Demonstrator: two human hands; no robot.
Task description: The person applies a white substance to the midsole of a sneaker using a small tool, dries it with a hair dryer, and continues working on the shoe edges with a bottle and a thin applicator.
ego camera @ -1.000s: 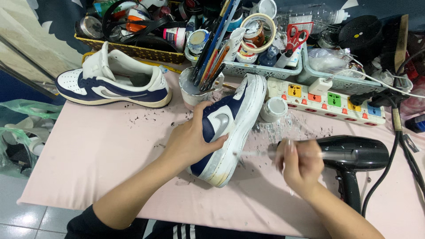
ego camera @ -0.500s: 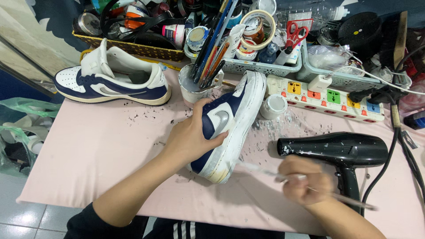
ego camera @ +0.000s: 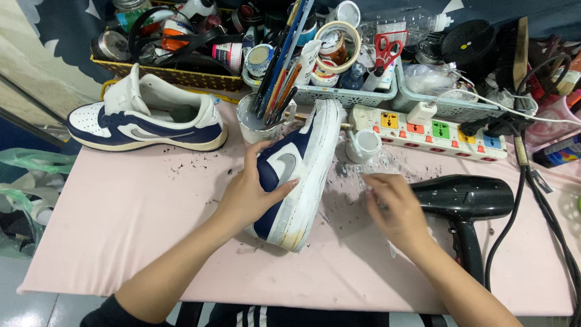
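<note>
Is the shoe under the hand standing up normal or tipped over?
Tipped on its side. The navy and white shoe shows its sole edge to the right, and the left hand presses its side.

Single head-worn view, steeply down, close over the table

Both bare forearms reach in from the near edge of the counter. The left hand lies palm-down with fingers spread and curved in a grasp. The right hand is blurred, palm down, fingers loosely bent; its grip cannot be told.
</note>
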